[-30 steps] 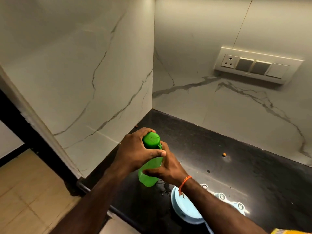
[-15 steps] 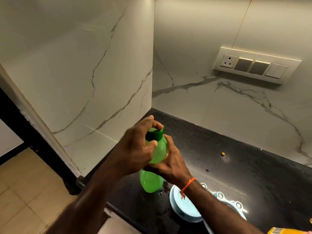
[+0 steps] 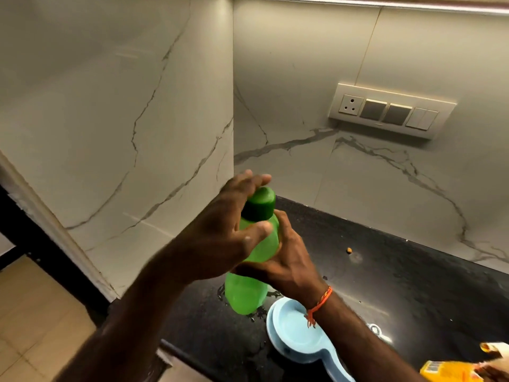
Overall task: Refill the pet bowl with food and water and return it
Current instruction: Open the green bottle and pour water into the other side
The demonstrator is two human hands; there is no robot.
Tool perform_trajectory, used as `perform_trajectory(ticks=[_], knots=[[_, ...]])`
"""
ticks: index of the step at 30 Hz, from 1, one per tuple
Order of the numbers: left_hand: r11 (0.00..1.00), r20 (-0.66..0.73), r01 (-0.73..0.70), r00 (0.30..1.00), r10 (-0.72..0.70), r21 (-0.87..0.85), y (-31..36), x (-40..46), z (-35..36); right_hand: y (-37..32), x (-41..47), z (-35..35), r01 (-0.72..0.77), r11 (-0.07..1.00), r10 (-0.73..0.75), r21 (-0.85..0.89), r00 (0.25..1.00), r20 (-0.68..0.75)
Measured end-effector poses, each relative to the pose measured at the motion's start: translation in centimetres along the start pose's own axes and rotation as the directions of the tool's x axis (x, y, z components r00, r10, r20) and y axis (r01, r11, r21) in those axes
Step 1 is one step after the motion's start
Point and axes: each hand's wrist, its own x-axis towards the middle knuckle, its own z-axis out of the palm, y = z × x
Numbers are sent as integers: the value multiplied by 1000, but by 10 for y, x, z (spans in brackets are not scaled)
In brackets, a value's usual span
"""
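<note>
A green plastic bottle (image 3: 248,290) with a darker green cap (image 3: 260,204) is held up above the black counter (image 3: 399,285). My right hand (image 3: 286,260) grips the bottle's body from the right and behind. My left hand (image 3: 223,238) is at the cap, fingers loosely spread round it and the thumb against the bottle's neck. A light blue pet bowl (image 3: 292,334) lies on the counter below my right wrist, partly hidden by my forearm; its visible dish holds no food.
A yellow food package (image 3: 451,373) sits at the bottom right edge. A stray kibble (image 3: 349,250) and water drops lie on the counter. Marble walls close the corner; a switch panel (image 3: 391,110) is on the back wall. Tiled floor lies to the left.
The bottle has risen off the counter and come closer to me. My left hand has loosened from a closed grip on the cap to spread fingers round it.
</note>
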Motion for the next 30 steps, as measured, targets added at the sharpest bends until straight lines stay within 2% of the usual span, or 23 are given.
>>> perform_trajectory(ticks=[1,3,5,8,10,12,13,15,16,17,19,22,23,24,26,27,28,30], knots=[[999,15,-34,999,34,3,2,-1,-5,-1,0,-3,-10,1000,10,13,1000,-19],[1000,-122,-17,992,15,-15,7,-1,-16,-2,2,-8,-12,1000,11,-14,1000,-17],[997,-258,61,965,-46,50,8,5,-21,-5,3,-12,-8,997,9,-71,1000,4],[988,-313,141,943,-118,55,12,15,-10,-11,5,-14,11,989,-4,-146,999,48],[990,-335,121,938,-91,70,13,19,4,-12,5,-14,20,987,-2,-161,994,110],[998,-242,21,970,-6,59,17,20,9,-11,3,-16,6,991,12,-137,992,126],[999,-125,-29,992,35,44,21,17,6,-11,2,-17,0,991,14,-130,994,111],[992,108,-95,990,86,78,24,11,-5,-9,-1,-21,-4,990,14,-141,997,71],[988,139,-119,985,105,97,23,9,-12,-8,-2,-24,-1,987,12,-160,998,65],[989,101,-105,990,95,101,22,9,-18,-8,-4,-26,11,981,3,-194,997,72],[991,-69,-8,997,18,130,19,10,-23,-8,-8,-30,39,956,-8,-289,994,108],[972,-329,148,941,-81,184,15,15,-8,-14,-11,-34,53,938,-2,-342,989,147],[978,-340,152,935,-97,141,14,15,-1,-17,-11,-36,53,940,-1,-338,988,153],[991,-275,122,956,-101,63,12,15,4,-19,-10,-38,59,944,-7,-326,987,158],[982,0,55,998,-56,-180,12,15,3,-20,-10,-44,65,953,-20,-296,988,155],[967,118,28,993,2,-255,11,15,-3,-20,-11,-47,59,956,-16,-286,989,148],[961,183,-9,981,62,-277,10,16,-10,-20,-12,-50,51,957,-9,-287,989,145],[961,171,-44,981,93,-273,9,19,-18,-20,-16,-56,52,946,-2,-320,988,154]])
